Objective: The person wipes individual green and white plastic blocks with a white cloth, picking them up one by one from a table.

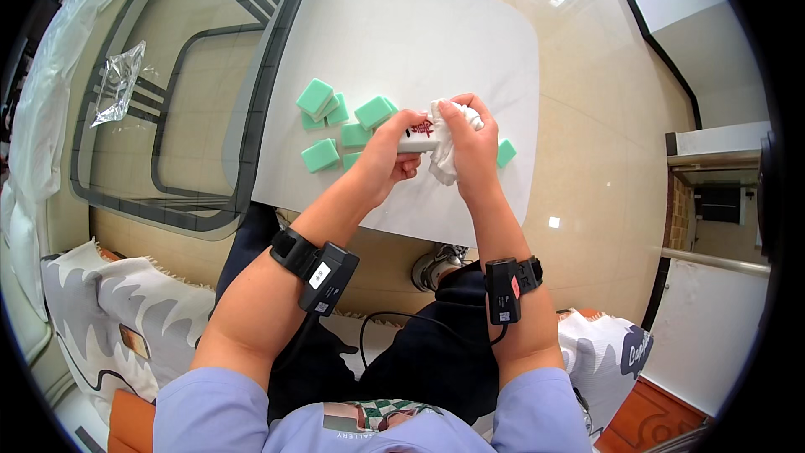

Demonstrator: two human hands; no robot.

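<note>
Above the near part of a white marbled tabletop (pixel 402 31), my left hand (pixel 387 154) grips a white mahjong tile (pixel 416 138) with a red and black character facing up. My right hand (pixel 471 138) pinches a bunched white cloth (pixel 444 154) against the tile's right end, so that end is hidden. Several green-backed mahjong tiles lie face down to the left, some stacked or leaning, such as one at the far left (pixel 314 96) and one nearer me (pixel 320 155). Another green-backed tile (pixel 505 153) lies just right of my right hand.
Left of the tabletop stands a dark-edged glass table (pixel 248 119) with a crumpled clear plastic wrapper (pixel 119 85) on it. A black cable (pixel 409 314) runs across my lap between the wrist-strapped devices. A patterned throw (pixel 119 321) covers the seat at my left.
</note>
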